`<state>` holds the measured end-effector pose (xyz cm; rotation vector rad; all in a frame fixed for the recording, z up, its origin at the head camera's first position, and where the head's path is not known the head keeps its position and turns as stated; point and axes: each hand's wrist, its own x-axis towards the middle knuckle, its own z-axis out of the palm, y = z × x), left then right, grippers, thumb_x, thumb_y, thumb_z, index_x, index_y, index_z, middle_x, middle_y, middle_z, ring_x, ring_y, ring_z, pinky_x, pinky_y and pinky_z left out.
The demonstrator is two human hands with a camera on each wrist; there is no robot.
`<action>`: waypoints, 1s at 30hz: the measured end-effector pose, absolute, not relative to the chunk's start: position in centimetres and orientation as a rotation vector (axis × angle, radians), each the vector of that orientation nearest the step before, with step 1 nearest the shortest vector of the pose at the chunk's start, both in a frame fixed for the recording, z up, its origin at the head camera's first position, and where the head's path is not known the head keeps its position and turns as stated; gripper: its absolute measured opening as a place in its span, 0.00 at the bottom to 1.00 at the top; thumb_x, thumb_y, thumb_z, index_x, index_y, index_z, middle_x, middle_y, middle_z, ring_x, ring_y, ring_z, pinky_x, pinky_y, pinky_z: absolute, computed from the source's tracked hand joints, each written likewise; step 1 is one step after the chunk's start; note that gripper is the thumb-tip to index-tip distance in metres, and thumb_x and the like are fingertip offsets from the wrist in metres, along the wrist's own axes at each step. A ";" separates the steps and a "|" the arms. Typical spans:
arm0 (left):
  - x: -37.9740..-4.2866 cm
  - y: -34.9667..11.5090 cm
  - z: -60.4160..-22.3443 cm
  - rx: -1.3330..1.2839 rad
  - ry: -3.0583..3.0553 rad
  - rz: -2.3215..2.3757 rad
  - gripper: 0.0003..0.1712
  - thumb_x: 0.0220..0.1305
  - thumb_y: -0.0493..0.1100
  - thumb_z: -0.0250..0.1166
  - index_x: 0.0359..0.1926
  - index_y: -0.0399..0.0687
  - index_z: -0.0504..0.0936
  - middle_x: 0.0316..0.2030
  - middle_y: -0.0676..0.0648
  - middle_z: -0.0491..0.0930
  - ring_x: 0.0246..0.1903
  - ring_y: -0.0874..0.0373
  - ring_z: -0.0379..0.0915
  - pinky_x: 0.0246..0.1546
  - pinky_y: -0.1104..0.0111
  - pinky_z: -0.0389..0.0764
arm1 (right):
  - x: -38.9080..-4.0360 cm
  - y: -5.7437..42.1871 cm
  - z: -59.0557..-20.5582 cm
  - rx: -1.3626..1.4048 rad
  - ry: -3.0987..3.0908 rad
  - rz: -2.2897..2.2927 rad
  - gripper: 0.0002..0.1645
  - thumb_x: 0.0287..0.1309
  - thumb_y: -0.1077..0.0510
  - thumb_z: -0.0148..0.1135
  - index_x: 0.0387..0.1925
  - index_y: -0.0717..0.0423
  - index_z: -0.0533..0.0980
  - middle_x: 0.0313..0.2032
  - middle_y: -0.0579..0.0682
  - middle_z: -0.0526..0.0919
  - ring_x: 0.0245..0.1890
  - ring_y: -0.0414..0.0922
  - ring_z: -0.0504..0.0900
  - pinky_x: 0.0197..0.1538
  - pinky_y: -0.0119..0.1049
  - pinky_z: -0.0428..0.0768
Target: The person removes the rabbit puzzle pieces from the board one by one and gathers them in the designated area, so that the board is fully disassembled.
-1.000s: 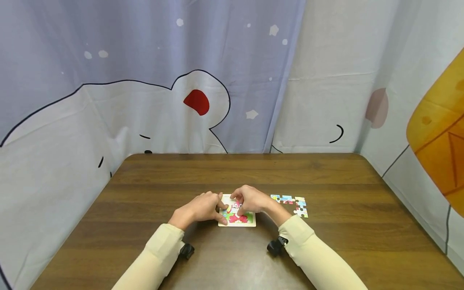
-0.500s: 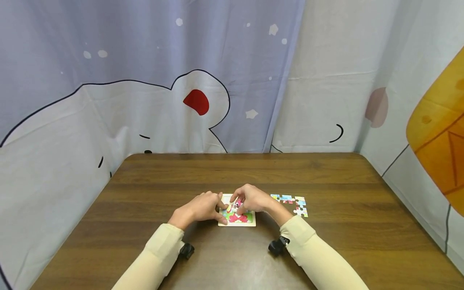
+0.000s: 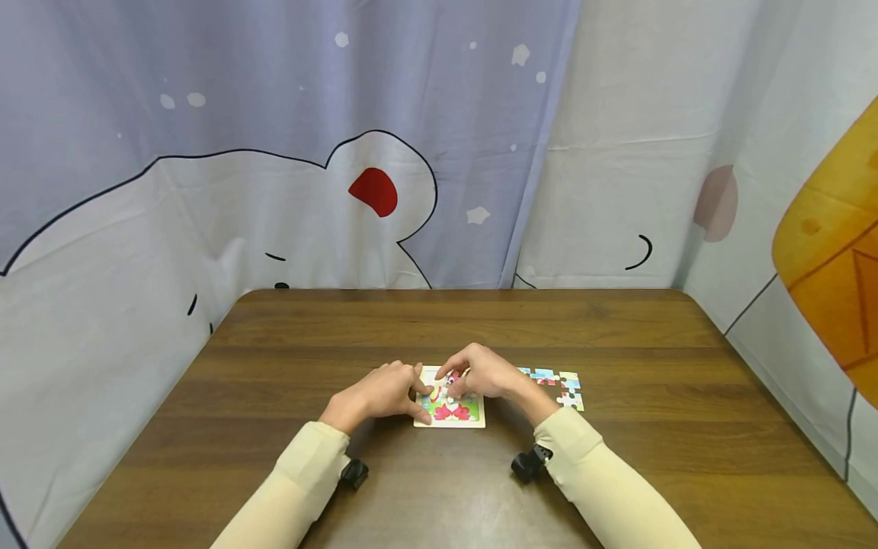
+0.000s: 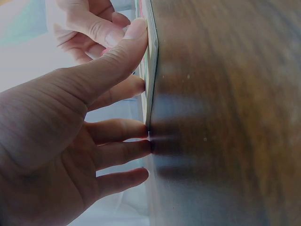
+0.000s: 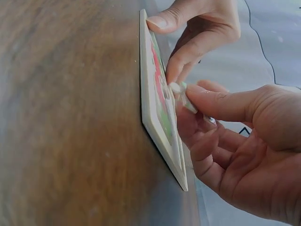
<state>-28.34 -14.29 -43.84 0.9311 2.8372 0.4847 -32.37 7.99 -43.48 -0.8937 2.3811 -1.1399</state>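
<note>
The puzzle board (image 3: 449,425), a light frame with a pink and green picture, lies on the table. My left hand (image 3: 384,393) rests at its left side. In the left wrist view, the thumb (image 4: 134,35) lies over the board's edge and the other fingers (image 4: 124,153) are fairly straight, their tips down by the board and table. Above the board, my right hand (image 3: 483,374) pinches a small puzzle piece (image 5: 189,101) between thumb and fingers, tilted and close over the picture. The fingers cover part of that piece.
Several loose puzzle pieces (image 3: 569,389), some joined together, lie to the right of the board, partly behind the right forearm. The brown wooden table (image 3: 295,488) ends at a patterned curtain (image 3: 473,152). A small black camera (image 3: 528,463) sits on the right wrist.
My right hand has risen slightly and shifted right, its pinching fingers moving a little farther up the picture. The left hand and the board stay nearly still.
</note>
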 end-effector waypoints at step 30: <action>-28.2 -14.2 -43.7 0.909 2.808 0.530 0.31 0.50 0.58 0.77 0.53 0.48 0.87 0.61 0.32 0.73 0.62 0.38 0.69 0.56 0.50 0.76 | -32.9 20.0 -42.2 -0.513 2.416 -1.261 0.15 0.49 0.66 0.77 0.41 0.65 0.86 0.24 0.49 0.83 0.17 0.40 0.74 0.22 0.32 0.73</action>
